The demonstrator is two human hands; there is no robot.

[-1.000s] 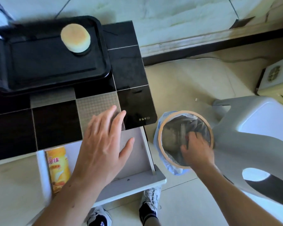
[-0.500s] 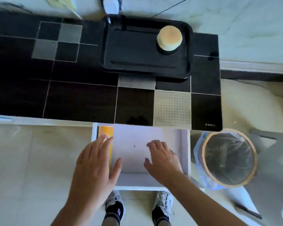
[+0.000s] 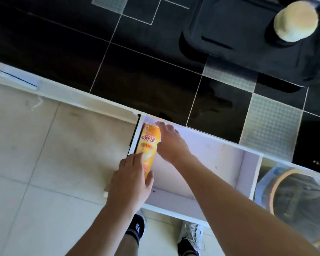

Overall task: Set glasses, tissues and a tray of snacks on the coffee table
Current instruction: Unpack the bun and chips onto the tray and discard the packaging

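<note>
A yellow-orange snack can (image 3: 148, 143) lies on its side along the left wall of the pulled-out white drawer (image 3: 201, 163) under the black coffee table (image 3: 137, 58). My left hand (image 3: 131, 180) rests on the can's near end. My right hand (image 3: 171, 142) reaches across and touches the can's right side near its far end. Both hands have their fingers spread against the can; neither has it lifted. A black tray (image 3: 238, 28) sits on the table at the upper right with a round pale bun (image 3: 296, 21) on it.
A waste bin with a wooden rim and plastic liner (image 3: 299, 196) stands on the floor right of the drawer. Pale floor tiles (image 3: 44, 163) lie to the left. My two feet in shoes (image 3: 188, 239) stand just before the drawer front.
My right hand left the waste bin and moved into the drawer, then across to the can. My left hand shifted from the table edge onto the can. The view swung left and closer.
</note>
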